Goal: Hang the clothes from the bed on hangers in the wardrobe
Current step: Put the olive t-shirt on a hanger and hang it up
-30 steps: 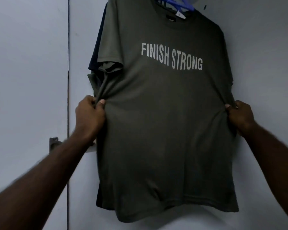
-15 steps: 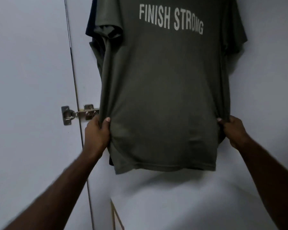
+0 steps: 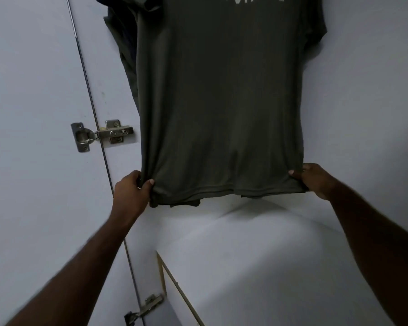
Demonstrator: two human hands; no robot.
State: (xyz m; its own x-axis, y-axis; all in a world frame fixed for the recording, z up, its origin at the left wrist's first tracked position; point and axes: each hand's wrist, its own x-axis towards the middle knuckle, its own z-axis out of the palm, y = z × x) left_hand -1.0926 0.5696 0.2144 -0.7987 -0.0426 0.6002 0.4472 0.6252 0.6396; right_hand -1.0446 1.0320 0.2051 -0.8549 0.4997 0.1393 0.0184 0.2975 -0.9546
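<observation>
An olive-green T-shirt [image 3: 222, 97] with pale lettering hangs inside the white wardrobe, its top and hanger cut off by the upper frame edge. My left hand [image 3: 132, 190] pinches the shirt's lower left corner at the hem. My right hand [image 3: 313, 180] pinches the lower right corner. The cloth is pulled straight between them. Behind the shirt's left side a darker garment [image 3: 124, 38] peeks out.
The open wardrobe door [image 3: 28, 137] stands at the left, fixed by a metal hinge [image 3: 99, 135]; a second hinge [image 3: 144, 309] sits lower down. A white shelf [image 3: 257, 267] lies below the shirt. The white wardrobe wall [image 3: 368, 102] is at the right.
Both hands have slid down the shirt's sides from mid-height to the hem. The view has tilted downward, so the lettering and hanger left the top of the frame.
</observation>
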